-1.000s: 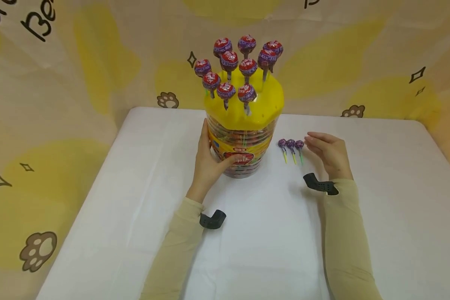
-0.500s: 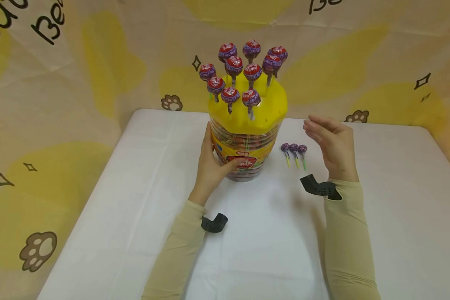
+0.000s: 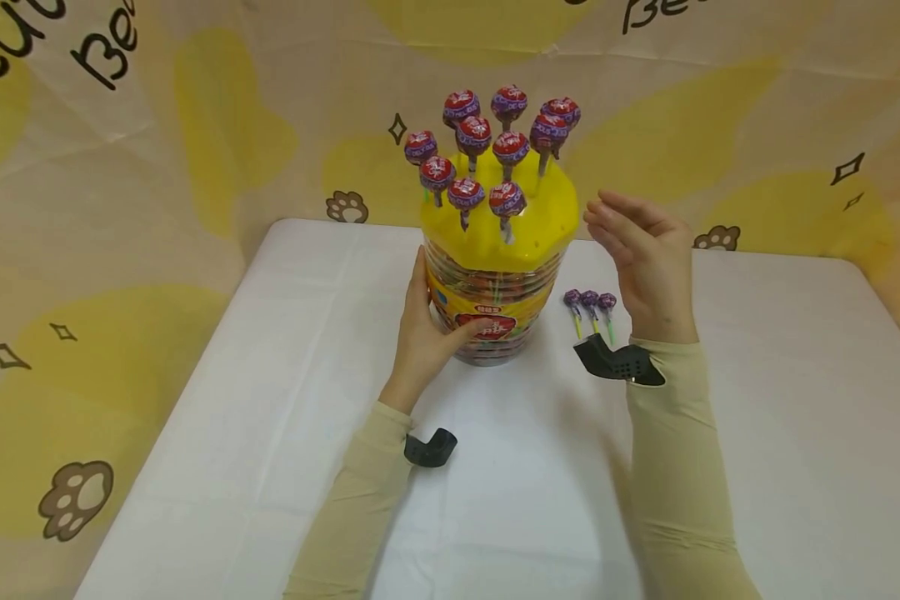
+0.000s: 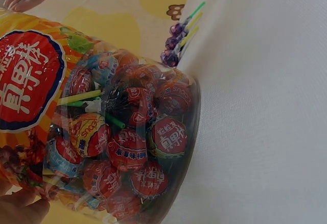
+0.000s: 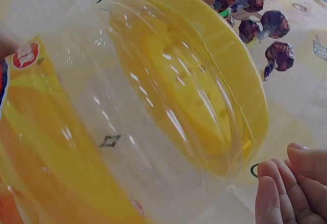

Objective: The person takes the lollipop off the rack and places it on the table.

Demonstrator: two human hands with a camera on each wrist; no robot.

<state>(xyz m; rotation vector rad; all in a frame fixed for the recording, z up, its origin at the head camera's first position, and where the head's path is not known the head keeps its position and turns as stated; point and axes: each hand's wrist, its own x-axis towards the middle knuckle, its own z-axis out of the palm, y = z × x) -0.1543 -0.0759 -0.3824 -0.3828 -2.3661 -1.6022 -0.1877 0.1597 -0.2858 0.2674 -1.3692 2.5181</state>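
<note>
A clear plastic candy jar (image 3: 491,287) with a yellow lid (image 3: 525,237) stands upright on the table, filled with wrapped lollipops. Several lollipops (image 3: 465,196) poke up from holes in that lid. My left hand (image 3: 423,337) grips the jar's left side low down, thumb across the label. Just right of the lid is my right hand (image 3: 648,258), raised and apart from the jar. In the right wrist view its loosely bent fingers (image 5: 294,193) hold nothing that I can see. Three purple-wrapped lollipops (image 3: 589,304) lie in a row on the table below it.
A white cloth covers the table (image 3: 285,300). Behind it hangs a yellow patterned backdrop (image 3: 667,125) with paw prints. Black wrist mounts sit on the left cuff (image 3: 431,448) and the right cuff (image 3: 618,362).
My right hand has risen from beside the three loose lollipops and shifted left toward the jar lid. The left hand keeps its grip on the jar. The head view has tilted slightly.
</note>
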